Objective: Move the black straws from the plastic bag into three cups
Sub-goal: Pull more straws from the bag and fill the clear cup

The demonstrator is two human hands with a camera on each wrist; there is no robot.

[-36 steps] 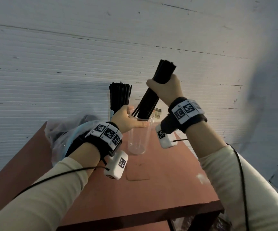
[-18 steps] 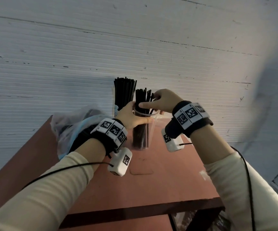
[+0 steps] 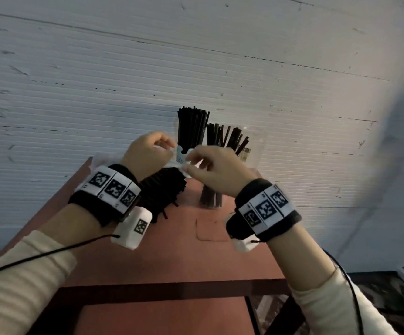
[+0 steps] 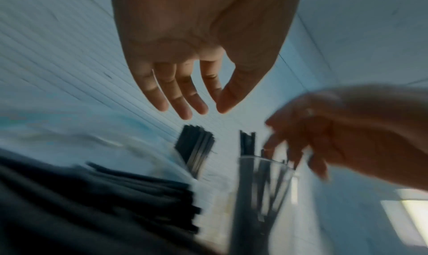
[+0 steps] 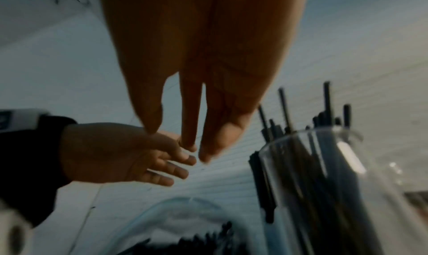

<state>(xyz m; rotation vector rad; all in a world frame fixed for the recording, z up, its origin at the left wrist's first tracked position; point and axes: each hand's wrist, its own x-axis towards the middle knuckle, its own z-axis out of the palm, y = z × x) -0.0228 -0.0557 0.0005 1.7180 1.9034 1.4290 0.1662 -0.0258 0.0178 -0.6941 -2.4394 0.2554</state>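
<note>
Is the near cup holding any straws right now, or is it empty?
It holds straws. Black straws stand upright in the near cup, their tips fanned out above its rim; the right wrist view also shows them inside the clear wall.

Two hands: left hand (image 3: pixel 147 153), right hand (image 3: pixel 216 171). Two clear cups holding upright straws: far cup (image 3: pixel 192 128) at 12 o'clock, near cup (image 3: pixel 211 199) at 1 o'clock. One plastic bag (image 3: pixel 99 158) of straws at 10 o'clock. One table (image 3: pixel 172 257).
</note>
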